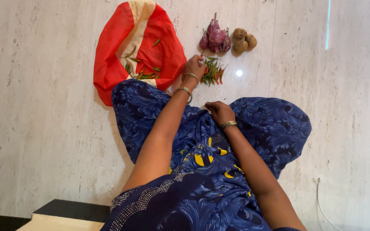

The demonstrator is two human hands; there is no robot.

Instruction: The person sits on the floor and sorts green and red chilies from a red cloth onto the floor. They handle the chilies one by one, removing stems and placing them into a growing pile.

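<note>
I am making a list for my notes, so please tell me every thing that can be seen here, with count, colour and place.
chilli pile: many, green with some red-orange, on the floor under the left hand
loose chillies: several, green, on the cloth bag
cloth bag: one, red with a cream stripe, flat on the floor at upper left
onions: about four, purple-red, above the chilli pile
potatoes: about three, brown, right of the onions
floor: pale marble
cable: one, white, lower right
garment: blue patterned, over the knees
left hand: bangled, on the chilli pile; grip unclear
right hand: bangled, resting on the garment
</note>
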